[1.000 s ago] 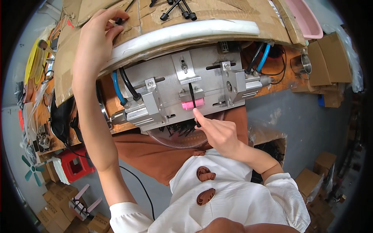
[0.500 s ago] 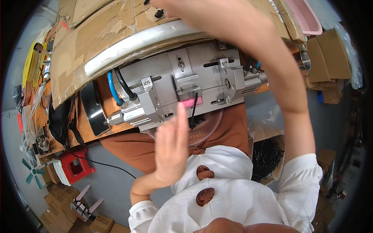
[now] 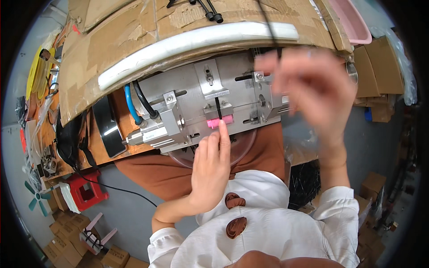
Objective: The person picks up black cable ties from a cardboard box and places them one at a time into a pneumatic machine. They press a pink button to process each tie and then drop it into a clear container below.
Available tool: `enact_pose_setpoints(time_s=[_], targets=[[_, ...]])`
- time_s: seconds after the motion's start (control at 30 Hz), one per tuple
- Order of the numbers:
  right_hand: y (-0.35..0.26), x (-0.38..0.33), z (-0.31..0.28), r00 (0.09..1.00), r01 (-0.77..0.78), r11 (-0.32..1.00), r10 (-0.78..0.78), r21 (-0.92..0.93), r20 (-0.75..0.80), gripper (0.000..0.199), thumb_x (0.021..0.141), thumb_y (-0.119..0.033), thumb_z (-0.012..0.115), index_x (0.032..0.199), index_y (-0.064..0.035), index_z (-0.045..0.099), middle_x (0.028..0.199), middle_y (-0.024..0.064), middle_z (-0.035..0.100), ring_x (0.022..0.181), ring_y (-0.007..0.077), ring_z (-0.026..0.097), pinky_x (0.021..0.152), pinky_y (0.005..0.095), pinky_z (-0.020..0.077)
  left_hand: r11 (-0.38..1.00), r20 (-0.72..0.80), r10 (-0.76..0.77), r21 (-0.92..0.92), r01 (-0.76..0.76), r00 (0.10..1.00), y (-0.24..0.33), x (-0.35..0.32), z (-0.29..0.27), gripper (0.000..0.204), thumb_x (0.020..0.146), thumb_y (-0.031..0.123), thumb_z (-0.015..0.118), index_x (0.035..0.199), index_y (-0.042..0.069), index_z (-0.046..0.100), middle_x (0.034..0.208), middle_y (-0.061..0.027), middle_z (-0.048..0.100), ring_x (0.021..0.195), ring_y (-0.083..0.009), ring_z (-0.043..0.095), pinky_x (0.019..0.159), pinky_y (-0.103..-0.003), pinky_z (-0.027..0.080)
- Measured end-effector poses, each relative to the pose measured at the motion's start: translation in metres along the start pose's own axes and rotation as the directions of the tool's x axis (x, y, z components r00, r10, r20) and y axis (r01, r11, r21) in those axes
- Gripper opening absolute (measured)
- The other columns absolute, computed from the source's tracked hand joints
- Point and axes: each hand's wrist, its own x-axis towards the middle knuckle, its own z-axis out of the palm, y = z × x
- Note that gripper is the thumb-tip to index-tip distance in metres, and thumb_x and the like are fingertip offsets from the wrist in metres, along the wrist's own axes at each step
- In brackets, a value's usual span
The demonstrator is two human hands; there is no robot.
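The left hand (image 3: 211, 167), index straight, is touching a slim black rod (image 3: 218, 106) across the pink block (image 3: 229, 119) (grip unclear); the right hand (image 3: 315, 91) is pinching another rod (image 3: 268, 23).

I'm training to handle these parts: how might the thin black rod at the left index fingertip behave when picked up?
The thin black rod is probably stiff, as its visible part runs straight to the left hand. Its slender shape suggests little weight. It might roll if nudged, though a round section cannot be confirmed.
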Motion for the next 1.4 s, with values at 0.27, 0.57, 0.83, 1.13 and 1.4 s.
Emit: enact_pose_setpoints(time_s=[0.27, 0.57, 0.83, 1.13, 1.4], targets=[[0.004, -0.122, 0.08, 0.998, -0.016, 0.951, 0.036, -0.307, 0.059, 0.053, 0.069, 0.009, 0.071, 0.12, 0.0097, 0.057, 0.081, 0.0145, 0.068, 0.061, 0.0195, 0.066, 0.052, 0.0283, 0.0508, 0.992, -0.338, -0.115, -0.087, 0.09, 0.934, -0.022, 0.031, -0.061, 0.074, 0.064, -0.016, 0.068, 0.134, 0.0, 0.051, 0.103, -0.0111, 0.056, 0.089, -0.0248, 0.051, 0.078, -0.033, 0.043], [-0.001, -0.109, 0.083, 0.987, -0.035, 0.92, 0.093, -0.39, 0.13, 0.057, 0.073, 0.002, 0.07, 0.127, 0.0067, 0.053, 0.079, 0.0114, 0.067, 0.057, 0.0175, 0.063, 0.048, 0.0279, 0.0479, 0.993, -0.325, -0.078, -0.111, 0.044, 0.943, -0.031, 0.034, -0.059, 0.075, 0.066, -0.016, 0.068, 0.137, 0.002, 0.048, 0.1, -0.0118, 0.054, 0.091, -0.0257, 0.05, 0.078, -0.034, 0.043], [-0.015, -0.068, 0.041, 0.999, -0.021, 0.856, 0.041, -0.517, 0.027, 0.046, 0.076, -0.012, 0.074, 0.119, -0.0022, 0.061, 0.069, 0.0051, 0.055, 0.054, 0.0175, 0.057, 0.047, 0.0303, 0.0462, 0.961, -0.403, 0.274, 0.081, -0.264, 0.873, -0.027, 0.186, -0.072, 0.025, 0.081, 0.016, 0.067, 0.095, -0.001, 0.057, 0.096, -0.0182, 0.053, 0.093, -0.0325, 0.056, 0.077, -0.04, 0.046], [0.009, -0.015, -0.005, 0.98, -0.041, 0.813, -0.08, -0.58, -0.18, 0.021, 0.08, -0.011, 0.071, 0.099, -0.0032, 0.067, 0.071, 0.0096, 0.062, 0.057, 0.0253, 0.06, 0.049, 0.0332, 0.0457, 0.956, -0.218, 0.107, 0.29, -0.04, 0.97, -0.047, 0.248, -0.056, 0.033, 0.085, 0.023, 0.066, 0.106, 0.001, 0.053, 0.1, -0.0156, 0.058, 0.098, -0.0323, 0.059, 0.079, -0.041, 0.052], [0.062, 0.1, -0.03, 0.999, -0.047, 0.749, 0.016, -0.661, -0.052, 0.02, 0.09, -0.022, 0.062, 0.091, -0.0028, 0.067, 0.079, 0.0145, 0.068, 0.072, 0.0331, 0.065, 0.067, 0.039, 0.0497, 0.969, -0.186, 0.041, -0.232, -0.085, 0.982, -0.086, 0.195, -0.125, 0.011, 0.084, 0.007, 0.066, 0.091, 0.001, 0.061, 0.08, -0.0093, 0.059, 0.071, -0.0192, 0.054, 0.068, -0.029, 0.045]])
